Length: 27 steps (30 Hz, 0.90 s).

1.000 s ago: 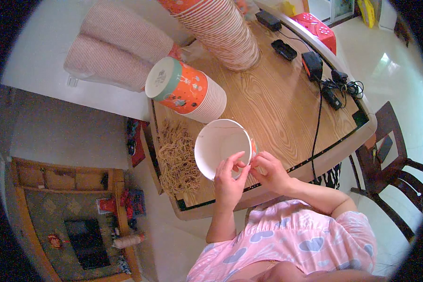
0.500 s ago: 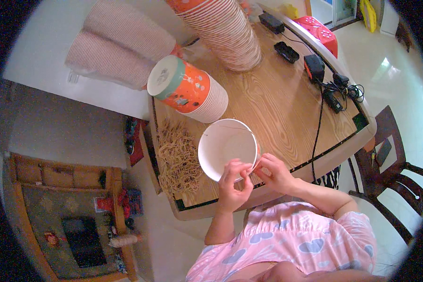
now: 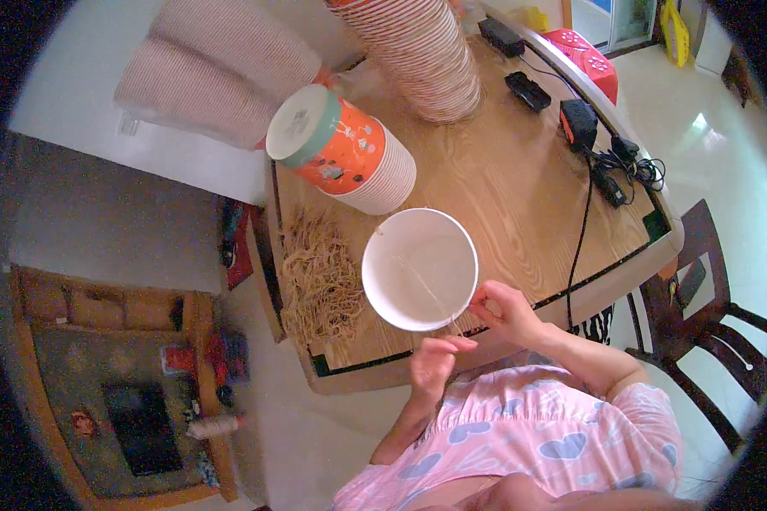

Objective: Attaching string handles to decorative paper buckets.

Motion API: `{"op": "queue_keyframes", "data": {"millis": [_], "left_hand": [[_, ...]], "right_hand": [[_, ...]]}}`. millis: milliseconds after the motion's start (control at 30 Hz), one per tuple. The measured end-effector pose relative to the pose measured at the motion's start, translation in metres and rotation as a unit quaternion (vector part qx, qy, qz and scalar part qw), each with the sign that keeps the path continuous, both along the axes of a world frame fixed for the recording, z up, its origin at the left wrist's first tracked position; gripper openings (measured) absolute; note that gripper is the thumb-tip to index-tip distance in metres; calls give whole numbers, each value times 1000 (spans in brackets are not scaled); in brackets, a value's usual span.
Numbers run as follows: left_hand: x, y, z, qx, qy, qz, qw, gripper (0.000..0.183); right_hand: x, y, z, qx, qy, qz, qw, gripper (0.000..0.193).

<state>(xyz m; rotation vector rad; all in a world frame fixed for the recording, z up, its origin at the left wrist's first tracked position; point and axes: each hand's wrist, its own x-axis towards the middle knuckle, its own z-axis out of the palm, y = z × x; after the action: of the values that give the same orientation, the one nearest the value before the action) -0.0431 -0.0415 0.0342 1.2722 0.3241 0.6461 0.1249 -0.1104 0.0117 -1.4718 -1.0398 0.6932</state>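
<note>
A white-lined paper bucket [image 3: 400,294] stands at the table's near side with its mouth facing up toward me. A thin twine cord [image 3: 419,279] crosses its inside toward the near right rim. My left hand [image 3: 435,364] is closed just below the rim, fingertips pinching the cord's end. My right hand [image 3: 510,313] is closed beside the rim's right side, its thumb and fingers pinching the cord there; the exact grip is small and partly hidden. Left of the bucket lies a heap of tan twine cords [image 3: 320,277].
Behind the bucket, a stack of orange and green paper buckets [image 3: 349,153] lies tilted. A taller bucket stack [image 3: 426,64] stands farther back, and long wrapped stacks [image 3: 204,77] lie at the far left. Black adapters and cables [image 3: 609,175] line the right edge, beside a dark chair [image 3: 694,289].
My left hand has drawn down from the rim toward me. The cord that looped over the bucket's far side now runs across its inside. My right hand has shifted slightly right.
</note>
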Motion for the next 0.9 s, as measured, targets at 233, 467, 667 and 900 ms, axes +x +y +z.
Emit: {"op": "queue_keyframes", "data": {"millis": [233, 467, 667, 900], "left_hand": [[19, 19, -17, -251, 60, 83, 963, 18], [23, 29, -3, -200, 147, 30, 968, 11], [17, 35, -11, -183, 120, 26, 975, 12], [20, 18, 11, 116, 120, 325, 931, 12]], "right_hand": [[-9, 0, 4, 47, 15, 6, 999, 12], [-8, 4, 12, 72, 8, 15, 997, 15], [-5, 3, 9, 26, 34, 2, 999, 12], [-1, -1, 2, 13, 29, -16, 999, 6]]}}
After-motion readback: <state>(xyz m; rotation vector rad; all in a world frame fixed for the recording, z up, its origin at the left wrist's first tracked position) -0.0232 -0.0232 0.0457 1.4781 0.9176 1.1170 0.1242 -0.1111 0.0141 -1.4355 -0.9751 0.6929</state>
